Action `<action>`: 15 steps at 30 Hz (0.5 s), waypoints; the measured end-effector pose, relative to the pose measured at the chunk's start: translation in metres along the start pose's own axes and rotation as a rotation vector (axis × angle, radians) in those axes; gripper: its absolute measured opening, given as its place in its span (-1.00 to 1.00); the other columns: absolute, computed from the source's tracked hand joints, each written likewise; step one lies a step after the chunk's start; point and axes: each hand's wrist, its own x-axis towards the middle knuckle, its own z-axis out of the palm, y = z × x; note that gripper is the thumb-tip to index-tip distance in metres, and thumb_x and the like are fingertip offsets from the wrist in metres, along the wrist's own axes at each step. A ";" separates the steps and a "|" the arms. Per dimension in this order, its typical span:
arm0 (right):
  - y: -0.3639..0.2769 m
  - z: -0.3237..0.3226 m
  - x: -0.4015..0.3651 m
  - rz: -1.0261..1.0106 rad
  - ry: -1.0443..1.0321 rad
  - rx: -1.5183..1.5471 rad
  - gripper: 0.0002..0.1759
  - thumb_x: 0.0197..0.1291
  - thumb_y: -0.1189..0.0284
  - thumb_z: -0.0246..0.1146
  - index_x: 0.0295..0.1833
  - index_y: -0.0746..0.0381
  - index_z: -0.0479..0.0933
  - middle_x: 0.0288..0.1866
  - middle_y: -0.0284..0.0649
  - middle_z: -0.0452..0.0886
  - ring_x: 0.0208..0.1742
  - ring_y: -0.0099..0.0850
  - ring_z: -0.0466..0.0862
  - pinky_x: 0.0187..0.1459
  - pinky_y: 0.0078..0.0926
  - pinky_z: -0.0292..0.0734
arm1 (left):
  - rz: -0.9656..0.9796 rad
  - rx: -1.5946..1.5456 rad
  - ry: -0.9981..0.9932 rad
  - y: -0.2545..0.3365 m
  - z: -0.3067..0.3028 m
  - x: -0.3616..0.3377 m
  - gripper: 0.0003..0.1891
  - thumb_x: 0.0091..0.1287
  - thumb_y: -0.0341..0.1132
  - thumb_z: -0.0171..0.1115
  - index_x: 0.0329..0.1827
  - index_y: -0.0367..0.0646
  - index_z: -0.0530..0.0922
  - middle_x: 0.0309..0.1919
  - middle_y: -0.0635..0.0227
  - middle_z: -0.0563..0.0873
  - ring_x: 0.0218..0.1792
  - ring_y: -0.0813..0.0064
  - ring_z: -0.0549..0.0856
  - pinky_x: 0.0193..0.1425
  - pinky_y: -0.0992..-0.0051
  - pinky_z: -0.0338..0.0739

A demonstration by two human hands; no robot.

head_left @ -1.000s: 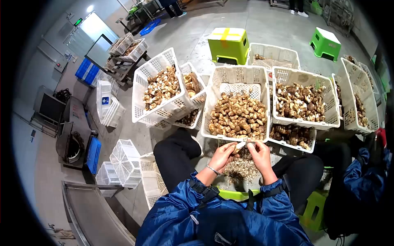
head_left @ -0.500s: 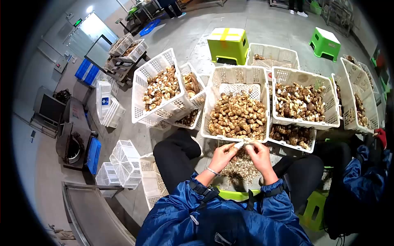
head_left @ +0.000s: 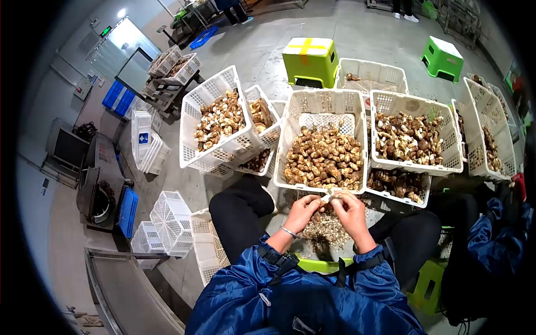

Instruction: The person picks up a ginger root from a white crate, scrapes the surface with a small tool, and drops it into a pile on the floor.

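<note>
Both hands meet just over the near rim of a white plastic crate (head_left: 283,142) filled with brown-and-cream mushrooms (head_left: 322,159). My left hand (head_left: 301,215) is closed, its thumb and fingers around a small pale mushroom (head_left: 325,200). Facing it, my right hand (head_left: 350,216) is closed too, fingertips pinched together right against the mushroom; I cannot tell what else they hold. Below my hands, between my knees, lies a heap of pale trimmings (head_left: 329,231).
Mushroom crates stand left (head_left: 215,117) and right (head_left: 416,134) of the middle one. A green stool (head_left: 310,64) is behind them, another stool (head_left: 441,58) farther right. Stacked white baskets (head_left: 170,223) sit at left. A person in a blue sleeve (head_left: 494,240) sits at my right.
My fingers have shifted slightly around the mushroom, and the pale piece between them shows at a different angle. The crates and stools stay where they were.
</note>
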 end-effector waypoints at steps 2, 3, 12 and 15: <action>-0.001 -0.011 -0.001 0.314 -0.076 0.078 -0.82 0.32 0.41 0.31 -0.20 0.34 0.56 -0.46 -0.34 0.47 -0.36 -0.60 0.41 -0.31 -0.49 0.40 | -0.057 -0.063 -0.033 0.000 -0.003 0.000 -0.69 0.54 -0.18 0.13 0.08 -0.26 0.60 -0.31 0.35 0.74 -0.53 0.66 0.62 -0.50 0.63 0.47; 0.002 -0.008 0.000 0.296 -0.050 0.121 -0.80 0.35 0.40 0.29 -0.23 0.34 0.54 -0.48 -0.35 0.42 -0.37 -0.62 0.37 -0.33 -0.51 0.36 | -0.086 -0.118 -0.058 0.002 -0.004 -0.001 -0.69 0.55 -0.16 0.10 0.07 -0.24 0.60 -0.31 0.35 0.74 -0.54 0.66 0.60 -0.51 0.64 0.45; 0.003 -0.013 -0.008 0.342 -0.461 -0.071 -0.73 0.24 0.31 0.31 -0.23 0.34 0.59 -0.36 0.04 0.64 -0.39 -0.21 0.66 -0.31 -0.23 0.49 | -0.445 -0.720 -0.261 -0.005 -0.021 0.007 -0.65 0.62 -0.07 -0.13 -0.02 -0.14 0.51 -0.50 0.44 0.51 -0.69 0.71 0.32 -0.66 0.66 0.16; 0.009 -0.005 -0.015 0.135 -0.358 -0.225 -0.70 0.21 0.35 0.34 -0.06 0.35 0.69 -0.13 -0.04 0.78 -0.12 -0.20 0.79 -0.05 -0.36 0.64 | -0.491 -0.874 -0.360 -0.002 -0.023 0.006 -0.63 0.62 -0.08 -0.15 -0.03 -0.18 0.53 -0.54 0.50 0.43 -0.70 0.72 0.31 -0.65 0.67 0.19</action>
